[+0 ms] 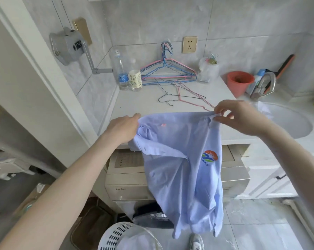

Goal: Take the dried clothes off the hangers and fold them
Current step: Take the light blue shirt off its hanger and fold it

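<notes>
Left arm: reaches in from the lower left, bare. The left hand [122, 129] is curled round the shirt's left top corner, gripping bunched cloth.
Right hand [241, 117]: pinches the shirt's right top edge between thumb and forefinger, with the other fingers spread loosely above the cloth.
Shirt [179, 168]: light blue with buttons, on no hanger, held up between both hands in front of the counter's front edge. Its top edge is stretched nearly level. The body hangs creased in front of the washer, and the hem ends above the floor.
Logo [209, 156]: a round orange, blue and green patch on the shirt's right side.
Basket [120, 237]: white with slotted holes, at the bottom edge, left of the shirt's hem.
Shoe [196, 241]: grey and white, on the tiled floor below the hem.
Washer [127, 188]: beige, under the counter, partly hidden by the shirt.
Counter [140, 101]: pale stone, running from the left wall to the sink.
Loose hangers [181, 98]: thin black and pink wire, lying flat on the counter beyond the shirt.
Hung hangers [168, 73]: a pink, blue and dark bunch hooked on the back wall, lower bars near the counter.
Bottles [121, 73]: two clear ones, standing side by side in the counter's back left corner.
Socket [189, 45]: gold-framed, on the wall right of the hooks.
Pot [240, 82]: red, at the counter's back right, beside the tap [264, 85].
Sink [288, 120]: white basin, right of the right hand.
</notes>
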